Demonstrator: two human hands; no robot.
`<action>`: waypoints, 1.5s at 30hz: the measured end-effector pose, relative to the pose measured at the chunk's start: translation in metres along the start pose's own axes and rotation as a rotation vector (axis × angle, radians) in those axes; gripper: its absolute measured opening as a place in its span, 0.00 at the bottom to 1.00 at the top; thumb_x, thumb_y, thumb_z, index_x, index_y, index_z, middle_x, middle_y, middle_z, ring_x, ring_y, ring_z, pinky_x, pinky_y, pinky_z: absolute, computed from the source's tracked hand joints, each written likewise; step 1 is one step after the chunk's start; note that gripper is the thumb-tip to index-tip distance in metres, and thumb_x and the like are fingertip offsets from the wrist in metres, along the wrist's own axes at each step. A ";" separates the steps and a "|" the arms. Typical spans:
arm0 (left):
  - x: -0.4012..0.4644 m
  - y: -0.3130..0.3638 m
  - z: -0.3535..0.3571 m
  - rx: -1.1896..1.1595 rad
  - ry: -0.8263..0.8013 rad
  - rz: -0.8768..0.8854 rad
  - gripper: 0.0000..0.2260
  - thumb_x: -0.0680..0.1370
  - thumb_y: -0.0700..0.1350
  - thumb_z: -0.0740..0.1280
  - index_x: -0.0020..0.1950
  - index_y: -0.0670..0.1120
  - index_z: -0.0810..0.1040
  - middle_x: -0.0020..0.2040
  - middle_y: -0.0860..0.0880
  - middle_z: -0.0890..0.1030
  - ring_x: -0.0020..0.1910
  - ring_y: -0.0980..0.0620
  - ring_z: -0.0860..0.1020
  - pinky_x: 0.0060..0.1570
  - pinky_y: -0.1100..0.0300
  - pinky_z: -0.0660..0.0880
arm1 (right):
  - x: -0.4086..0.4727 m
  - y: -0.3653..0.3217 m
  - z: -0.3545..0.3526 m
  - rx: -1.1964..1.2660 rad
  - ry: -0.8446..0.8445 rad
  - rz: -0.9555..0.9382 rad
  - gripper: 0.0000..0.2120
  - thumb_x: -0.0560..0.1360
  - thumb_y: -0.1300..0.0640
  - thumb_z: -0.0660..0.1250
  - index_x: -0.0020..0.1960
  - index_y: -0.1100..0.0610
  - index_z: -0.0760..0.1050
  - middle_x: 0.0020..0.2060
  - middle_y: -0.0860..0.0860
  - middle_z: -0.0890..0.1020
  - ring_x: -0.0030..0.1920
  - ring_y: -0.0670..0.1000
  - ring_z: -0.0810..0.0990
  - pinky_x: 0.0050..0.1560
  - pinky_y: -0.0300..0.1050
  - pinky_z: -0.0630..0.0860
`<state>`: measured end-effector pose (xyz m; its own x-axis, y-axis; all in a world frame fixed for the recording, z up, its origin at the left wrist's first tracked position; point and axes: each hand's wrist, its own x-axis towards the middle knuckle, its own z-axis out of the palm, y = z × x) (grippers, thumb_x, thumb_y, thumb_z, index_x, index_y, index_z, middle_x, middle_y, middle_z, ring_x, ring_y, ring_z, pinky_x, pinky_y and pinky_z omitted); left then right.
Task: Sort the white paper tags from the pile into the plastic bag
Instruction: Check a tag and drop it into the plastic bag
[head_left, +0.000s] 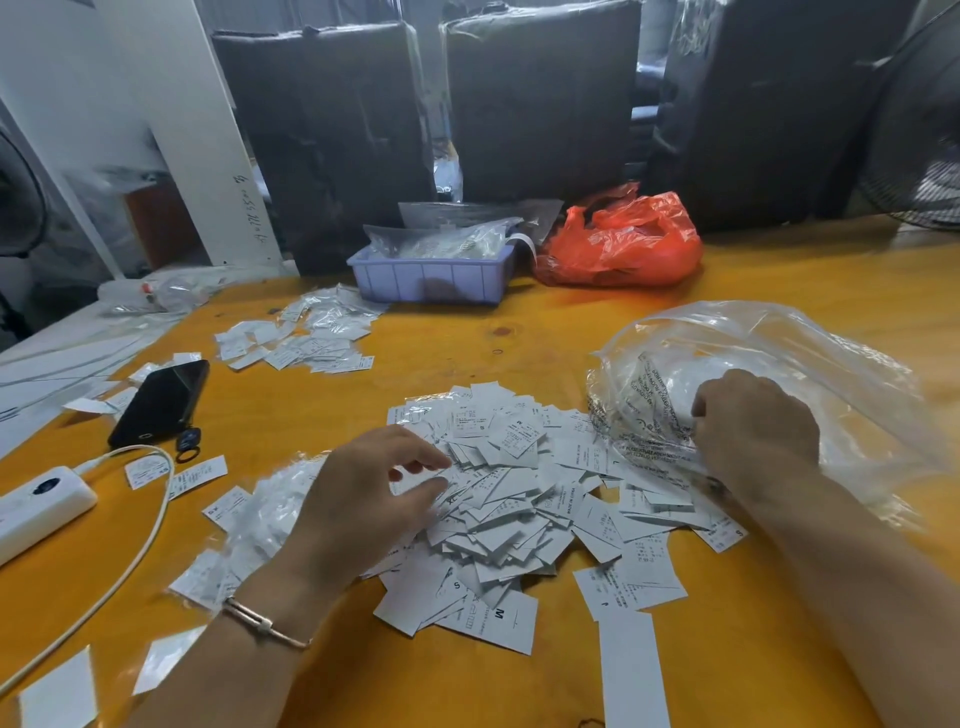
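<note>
A heap of white paper tags (514, 499) lies in the middle of the orange table (519, 332). My left hand (363, 499) hovers over the heap's left side, fingers loosely bent, tips touching the tags. A large clear plastic bag (769, 364) with black print lies at the right. My right hand (753, 426) grips the bag's crumpled mouth edge beside the heap. Whether tags are inside the bag I cannot tell.
A black phone (161, 402), a white power strip (36, 501) with its cable and loose tags lie at the left. A second tag cluster (306, 338) sits further back. Behind stand a blue tray (431, 278) and a red bag (623, 244).
</note>
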<state>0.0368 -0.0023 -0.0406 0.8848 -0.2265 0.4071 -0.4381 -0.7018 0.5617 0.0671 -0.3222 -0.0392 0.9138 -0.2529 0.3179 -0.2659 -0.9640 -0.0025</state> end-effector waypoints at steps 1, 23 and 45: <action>-0.001 0.001 0.002 -0.015 -0.018 0.002 0.08 0.72 0.40 0.76 0.48 0.51 0.85 0.44 0.59 0.82 0.47 0.59 0.78 0.43 0.67 0.74 | 0.000 -0.001 0.000 0.023 0.009 -0.001 0.08 0.73 0.66 0.63 0.47 0.58 0.79 0.46 0.54 0.78 0.47 0.57 0.76 0.41 0.44 0.70; -0.002 0.005 0.006 -0.069 -0.049 0.015 0.08 0.72 0.39 0.76 0.45 0.51 0.85 0.42 0.58 0.83 0.45 0.58 0.79 0.42 0.65 0.75 | 0.003 -0.002 0.001 0.216 0.201 -0.013 0.10 0.77 0.57 0.66 0.45 0.60 0.84 0.45 0.56 0.82 0.46 0.61 0.78 0.45 0.51 0.71; -0.003 0.008 0.008 -0.077 -0.071 0.007 0.07 0.72 0.39 0.76 0.45 0.51 0.86 0.41 0.58 0.83 0.46 0.58 0.79 0.42 0.67 0.74 | -0.001 -0.005 0.007 0.189 0.142 0.049 0.06 0.75 0.57 0.67 0.43 0.54 0.82 0.39 0.54 0.82 0.50 0.58 0.77 0.60 0.55 0.64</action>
<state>0.0317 -0.0122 -0.0431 0.8894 -0.2804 0.3611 -0.4530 -0.6467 0.6137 0.0700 -0.3176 -0.0456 0.8452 -0.2983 0.4434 -0.2344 -0.9526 -0.1940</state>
